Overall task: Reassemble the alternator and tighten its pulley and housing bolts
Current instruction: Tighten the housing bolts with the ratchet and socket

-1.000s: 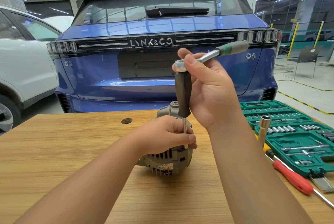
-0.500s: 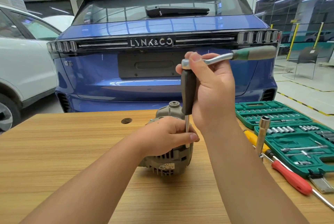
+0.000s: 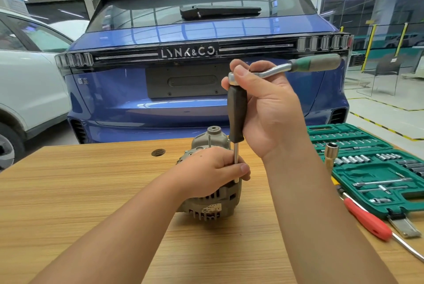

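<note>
Behind the wooden table (image 3: 68, 192) stands a blue Lynk & Co car (image 3: 206, 104), and a white car (image 3: 29, 86) is cut off at the left. On the table's right side lie an open green socket set case (image 3: 376, 169), a red-handled screwdriver (image 3: 367, 221) and an upright socket (image 3: 331, 154). The alternator (image 3: 211, 203) sits near the table's middle. The left hand (image 3: 213, 173) rests on it, fingers pinching the steel shaft of the driver extension (image 3: 237, 114). The right hand (image 3: 268, 109) grips its black handle, thumb on the ratchet wrench (image 3: 298, 66) head. The bolt under the shaft is hidden by the left hand.
</note>
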Motion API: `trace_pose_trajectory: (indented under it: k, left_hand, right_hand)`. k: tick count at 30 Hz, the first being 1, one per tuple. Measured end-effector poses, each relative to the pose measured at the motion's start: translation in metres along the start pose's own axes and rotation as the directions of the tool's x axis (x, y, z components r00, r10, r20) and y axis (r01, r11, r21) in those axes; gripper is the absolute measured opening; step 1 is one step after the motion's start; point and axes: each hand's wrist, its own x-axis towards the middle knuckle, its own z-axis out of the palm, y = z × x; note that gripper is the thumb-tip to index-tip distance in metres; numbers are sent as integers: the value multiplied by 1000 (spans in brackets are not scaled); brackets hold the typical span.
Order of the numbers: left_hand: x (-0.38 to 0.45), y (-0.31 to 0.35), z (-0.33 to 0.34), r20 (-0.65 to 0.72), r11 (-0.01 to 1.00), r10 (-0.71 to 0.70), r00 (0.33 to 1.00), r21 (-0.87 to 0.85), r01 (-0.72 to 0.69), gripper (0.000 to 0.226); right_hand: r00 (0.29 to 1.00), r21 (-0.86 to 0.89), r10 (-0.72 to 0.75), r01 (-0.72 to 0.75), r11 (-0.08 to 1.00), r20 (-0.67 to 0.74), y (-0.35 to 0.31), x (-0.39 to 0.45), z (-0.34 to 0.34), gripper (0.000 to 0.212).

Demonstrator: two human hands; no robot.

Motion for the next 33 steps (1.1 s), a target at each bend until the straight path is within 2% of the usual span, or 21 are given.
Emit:
trace_pose_trajectory:
  k: [4,8,11,13,17,19,21,25,27,31,33]
  left_hand:
    - [-1,4,1,-5,999,-3,1000,32,3,27]
    - [1,4,2,-21,1000,-9,1000,26,10,32]
    - [2,4,5,-49,998,-9,999,69,12,32]
    - [2,3,5,-50,997,-7,999,76,11,29]
    - [2,1,5,-52,997,-22,998,72,26,30]
    - [2,0,5,-49,996,-24,998,83,28,31]
    - [2,0,6,-50,997,-24,998,76,28,31]
    - [2,1,6,-46,997,-22,999,75,26,32]
    - [2,3,6,-39,997,-27,999,72,29,32]
    - [1,7,5,-47,995,-38,998,94,43,33]
    - [1,8,4,-55,994,-47,997,98,53,36]
  right_hand:
    - [996,-75,-83,80,994,-44,8,-1,1,17]
    - [988,-150,-92,73,986,-121,7,1,1,18]
    - [973,-158,-1,-37,987,-232,-2,10,7,3]
    - [961,-207,78,-136,969,-266,-8,18,13,12]
    - [943,-383,277,-328,864,-182,-15,29,17,10]
    - [921,-413,366,-388,824,-136,-17,31,18,6]
    - [912,-404,392,-406,820,-120,-17,32,17,11]
    - [920,-322,368,-392,862,-136,-12,29,16,10]
    - [938,-285,308,-343,895,-160,-10,27,14,8]
    - [976,-110,87,-110,988,-197,1,17,8,7]
    - [995,-7,-16,15,1000,-97,10,9,-1,10]
